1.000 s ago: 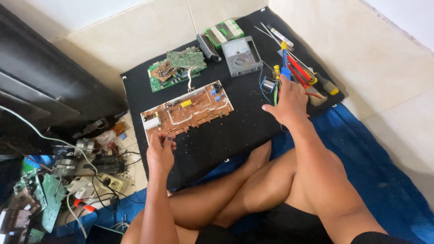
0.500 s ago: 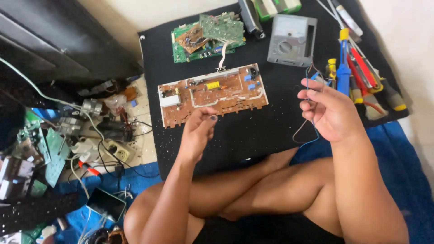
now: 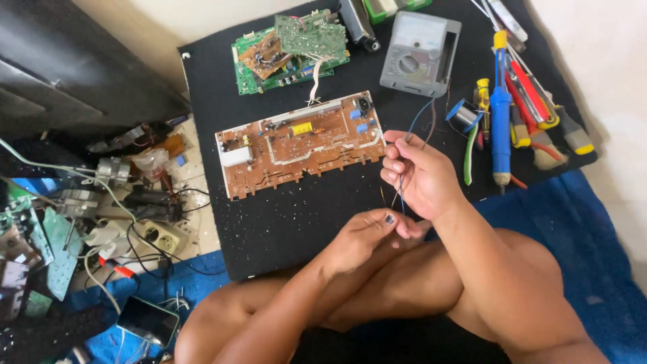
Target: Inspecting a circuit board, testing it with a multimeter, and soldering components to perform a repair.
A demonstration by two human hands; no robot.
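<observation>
Wire (image 3: 399,176) is pinched between your right hand (image 3: 418,176) and left hand (image 3: 367,236), near the brown circuit board (image 3: 300,145). Both hands grasp it. Judged step: preparing the wire; next, steady its end.

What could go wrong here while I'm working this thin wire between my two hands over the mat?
1. The thin wire is pinched by the right hand and the left hand; its bare end could prick a fingertip or snap.
2. The black mat is speckled with small bits, close to bare legs, so they might scratch skin.
3. The blue soldering iron lies just beyond the right hand; if hot, a reach could brush it.
</observation>
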